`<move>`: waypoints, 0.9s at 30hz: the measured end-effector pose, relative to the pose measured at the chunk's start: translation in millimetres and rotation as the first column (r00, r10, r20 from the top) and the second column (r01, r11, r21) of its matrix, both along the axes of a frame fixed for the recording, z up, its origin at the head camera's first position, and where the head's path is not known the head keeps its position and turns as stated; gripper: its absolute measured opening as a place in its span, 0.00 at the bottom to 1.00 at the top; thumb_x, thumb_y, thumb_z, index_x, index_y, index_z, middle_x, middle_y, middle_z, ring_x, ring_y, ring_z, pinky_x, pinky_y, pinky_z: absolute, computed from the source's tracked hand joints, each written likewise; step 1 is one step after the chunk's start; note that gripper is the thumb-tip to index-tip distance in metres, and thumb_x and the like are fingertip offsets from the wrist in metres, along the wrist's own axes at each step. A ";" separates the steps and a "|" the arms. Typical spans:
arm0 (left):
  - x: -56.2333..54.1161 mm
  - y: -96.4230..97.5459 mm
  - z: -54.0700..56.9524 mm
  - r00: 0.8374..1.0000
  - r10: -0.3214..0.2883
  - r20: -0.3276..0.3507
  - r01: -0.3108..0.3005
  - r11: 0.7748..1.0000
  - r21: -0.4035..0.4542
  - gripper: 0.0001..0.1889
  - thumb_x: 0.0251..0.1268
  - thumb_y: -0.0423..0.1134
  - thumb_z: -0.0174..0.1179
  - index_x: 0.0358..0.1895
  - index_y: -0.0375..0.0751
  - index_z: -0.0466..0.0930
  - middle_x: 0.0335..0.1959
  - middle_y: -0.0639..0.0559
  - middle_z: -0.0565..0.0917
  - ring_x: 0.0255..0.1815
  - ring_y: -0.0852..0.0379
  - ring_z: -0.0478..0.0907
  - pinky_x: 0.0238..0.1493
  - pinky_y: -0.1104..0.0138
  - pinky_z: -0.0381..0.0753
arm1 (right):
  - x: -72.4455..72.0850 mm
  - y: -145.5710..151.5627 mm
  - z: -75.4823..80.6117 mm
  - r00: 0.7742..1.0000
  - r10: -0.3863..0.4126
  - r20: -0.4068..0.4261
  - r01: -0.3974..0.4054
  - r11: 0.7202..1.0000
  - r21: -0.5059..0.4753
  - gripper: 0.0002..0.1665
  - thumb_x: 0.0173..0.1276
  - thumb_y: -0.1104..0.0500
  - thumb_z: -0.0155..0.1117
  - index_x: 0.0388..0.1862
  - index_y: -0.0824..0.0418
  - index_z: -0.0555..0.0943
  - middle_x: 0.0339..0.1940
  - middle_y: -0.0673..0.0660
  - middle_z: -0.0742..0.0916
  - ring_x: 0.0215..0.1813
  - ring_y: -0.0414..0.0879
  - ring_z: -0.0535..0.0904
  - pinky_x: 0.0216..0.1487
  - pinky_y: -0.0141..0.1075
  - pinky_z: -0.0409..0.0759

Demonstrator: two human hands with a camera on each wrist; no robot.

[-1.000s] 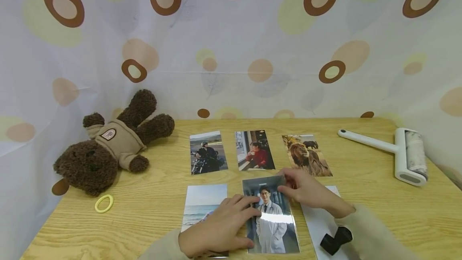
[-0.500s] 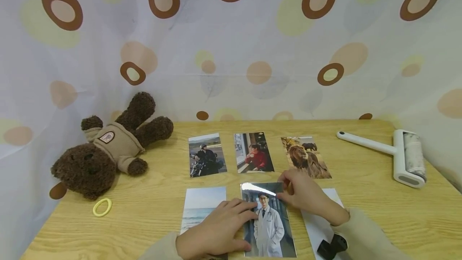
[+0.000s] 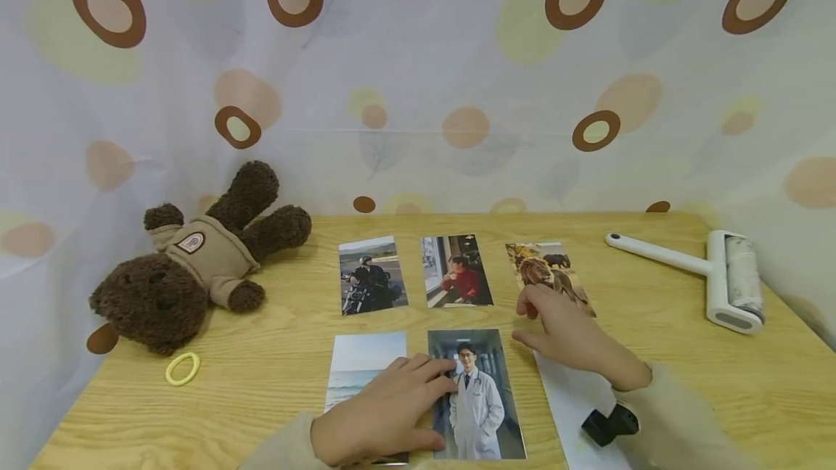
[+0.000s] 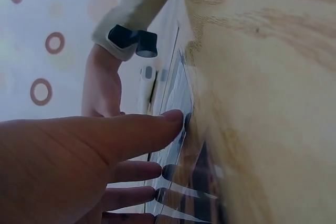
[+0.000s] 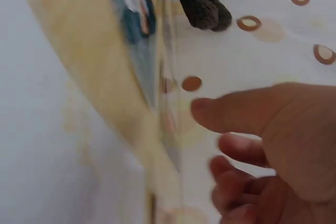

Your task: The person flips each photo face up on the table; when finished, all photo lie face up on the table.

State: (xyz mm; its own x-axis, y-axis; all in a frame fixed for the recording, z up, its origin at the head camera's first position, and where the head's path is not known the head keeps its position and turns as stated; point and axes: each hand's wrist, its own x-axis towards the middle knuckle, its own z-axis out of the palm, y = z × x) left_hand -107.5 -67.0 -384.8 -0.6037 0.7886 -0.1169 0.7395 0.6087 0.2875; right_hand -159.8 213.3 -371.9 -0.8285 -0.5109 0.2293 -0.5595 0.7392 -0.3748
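Note:
A glossy photo of a doctor in a white coat [image 3: 480, 412] lies flat on the wooden table. My left hand [image 3: 392, 408] rests with outstretched fingers on its left edge and partly covers a seaside photo [image 3: 366, 354] beside it. To the upper right of the doctor photo, my right hand [image 3: 571, 336] hovers with thumb and fingers apart and nothing between them, as the right wrist view also shows. It overlaps a lion photo [image 3: 535, 267] in the head view. Beneath the right forearm lies a white sheet [image 3: 571, 405], partly hidden.
A motorcyclist photo [image 3: 372, 278] and a red-sweater photo [image 3: 460, 274] form the back row with the lion photo. A brown teddy bear [image 3: 215, 252] lies at left near a yellow ring [image 3: 182, 368]. At right is a white lint roller [image 3: 718, 281]. A patterned curtain [image 3: 418, 93] hangs behind.
My right hand has let go of the doctor photo's upper right corner and moved up and right. The photo has shifted slightly left and lies flat; the left hand stays on it.

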 end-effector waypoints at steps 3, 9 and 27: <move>-0.2 1.9 -1.0 1.000 -0.007 -0.014 0.008 0.998 0.064 0.31 0.64 0.58 0.59 0.66 0.49 0.69 0.72 0.52 0.64 0.68 0.55 0.63 0.62 0.59 0.70 | -0.4 14.6 8.3 0.996 0.085 0.041 -0.086 0.996 0.022 0.13 0.58 0.62 0.72 0.38 0.60 0.76 0.32 0.50 0.78 0.28 0.35 0.67 0.29 0.29 0.70; -3.7 14.8 -0.4 0.997 -0.023 -0.072 0.035 0.986 0.166 0.30 0.66 0.57 0.57 0.66 0.46 0.68 0.70 0.49 0.64 0.65 0.54 0.64 0.63 0.60 0.70 | 3.7 47.9 12.7 0.980 0.106 0.171 -0.112 0.994 0.022 0.13 0.62 0.60 0.69 0.44 0.62 0.77 0.35 0.50 0.81 0.28 0.31 0.68 0.27 0.29 0.72; -8.0 103.2 11.5 0.989 -0.148 0.029 0.149 0.987 -0.051 0.27 0.68 0.58 0.54 0.69 0.60 0.66 0.73 0.61 0.60 0.70 0.62 0.59 0.64 0.64 0.68 | 14.8 96.0 -7.8 0.982 0.140 0.125 -0.143 0.990 0.017 0.31 0.55 0.50 0.74 0.53 0.64 0.74 0.46 0.54 0.78 0.39 0.35 0.70 0.35 0.31 0.73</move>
